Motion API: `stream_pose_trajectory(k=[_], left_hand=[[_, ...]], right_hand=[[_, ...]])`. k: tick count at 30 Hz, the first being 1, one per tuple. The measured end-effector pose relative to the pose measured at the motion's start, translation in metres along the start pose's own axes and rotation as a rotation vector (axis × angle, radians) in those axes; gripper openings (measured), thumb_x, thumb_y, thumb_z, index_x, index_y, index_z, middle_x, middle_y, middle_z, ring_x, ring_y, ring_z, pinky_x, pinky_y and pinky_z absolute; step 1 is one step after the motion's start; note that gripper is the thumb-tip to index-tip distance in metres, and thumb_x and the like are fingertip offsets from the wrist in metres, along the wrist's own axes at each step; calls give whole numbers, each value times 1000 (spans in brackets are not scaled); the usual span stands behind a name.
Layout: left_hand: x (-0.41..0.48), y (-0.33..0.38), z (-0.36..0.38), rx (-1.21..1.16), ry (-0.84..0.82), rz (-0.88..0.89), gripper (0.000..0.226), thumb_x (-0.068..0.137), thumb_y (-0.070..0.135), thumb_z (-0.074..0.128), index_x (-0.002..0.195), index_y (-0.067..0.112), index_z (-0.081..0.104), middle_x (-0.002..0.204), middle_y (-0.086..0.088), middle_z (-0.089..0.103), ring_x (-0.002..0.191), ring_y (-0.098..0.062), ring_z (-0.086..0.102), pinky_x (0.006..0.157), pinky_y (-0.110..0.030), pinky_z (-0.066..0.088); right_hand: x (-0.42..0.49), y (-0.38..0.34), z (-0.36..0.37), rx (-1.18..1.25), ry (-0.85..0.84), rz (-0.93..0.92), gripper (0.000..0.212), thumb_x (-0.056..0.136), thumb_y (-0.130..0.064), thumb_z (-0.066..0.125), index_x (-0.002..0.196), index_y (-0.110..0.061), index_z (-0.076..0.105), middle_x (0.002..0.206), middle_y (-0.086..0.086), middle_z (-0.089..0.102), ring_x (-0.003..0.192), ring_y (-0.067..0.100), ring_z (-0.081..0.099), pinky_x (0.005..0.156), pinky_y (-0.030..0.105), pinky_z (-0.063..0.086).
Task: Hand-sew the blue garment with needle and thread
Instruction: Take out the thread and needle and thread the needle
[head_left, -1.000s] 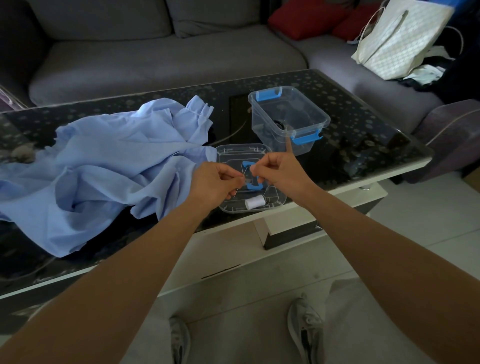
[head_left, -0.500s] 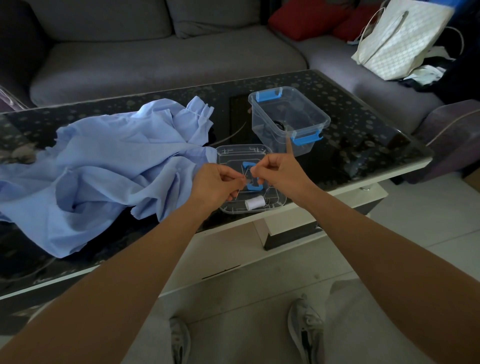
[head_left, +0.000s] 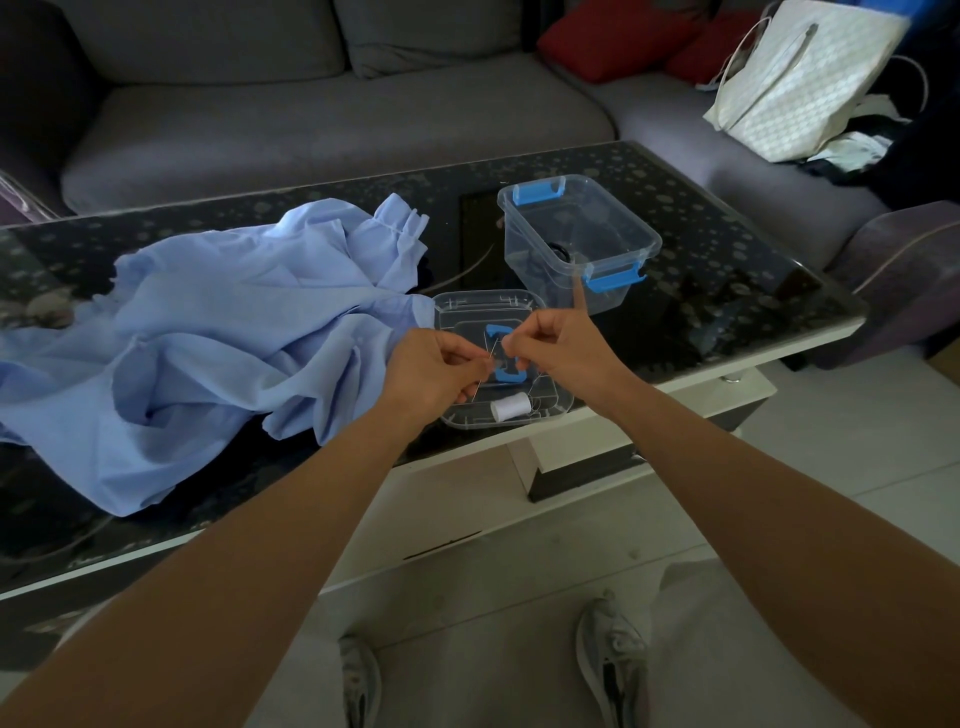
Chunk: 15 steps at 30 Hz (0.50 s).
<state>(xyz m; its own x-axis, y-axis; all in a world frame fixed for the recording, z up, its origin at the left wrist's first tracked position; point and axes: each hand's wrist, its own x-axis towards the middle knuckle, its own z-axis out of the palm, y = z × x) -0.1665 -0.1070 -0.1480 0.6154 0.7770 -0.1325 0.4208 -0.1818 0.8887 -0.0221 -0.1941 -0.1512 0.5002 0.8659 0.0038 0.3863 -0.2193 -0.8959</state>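
Threading step, as judged. The left hand (head_left: 431, 371) pinches the needle (head_left: 483, 371), a thin sliver whose long axis runs from 1 to 7 o'clock. Its upper tip faces the right hand (head_left: 558, 351), just beside it at 3 o'clock. The right hand's thumb and forefinger pinch, presumably, the thread, too fine to make out. The white spool (head_left: 511, 408) lies on the clear lid (head_left: 467, 306) at 6 o'clock. The blue garment (head_left: 208, 338), crumpled, rests on the desk (head_left: 727, 270) at 9 o'clock, untouched.
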Motion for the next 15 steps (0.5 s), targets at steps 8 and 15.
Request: stream_pose_trajectory(k=[8,15], left_hand=[[-1,3,-1,10,-4,-6,8,87,15,70,82,20,68,73,0,68,62,-8,61,60,-15,50],[-2,2,0,7,-13,-8,6,87,13,70,84,18,69,73,-1,68,62,-8,61,61,-16,52]], right_hand=[[0,0,1,5,-10,3,10,90,-10,65,93,-1,67,75,4,66,61,-3,60,65,8,48],[-1,0,0,15,-17,-4,10,90,-10,65,93,0,67,77,8,67,62,-2,61,68,7,49]])
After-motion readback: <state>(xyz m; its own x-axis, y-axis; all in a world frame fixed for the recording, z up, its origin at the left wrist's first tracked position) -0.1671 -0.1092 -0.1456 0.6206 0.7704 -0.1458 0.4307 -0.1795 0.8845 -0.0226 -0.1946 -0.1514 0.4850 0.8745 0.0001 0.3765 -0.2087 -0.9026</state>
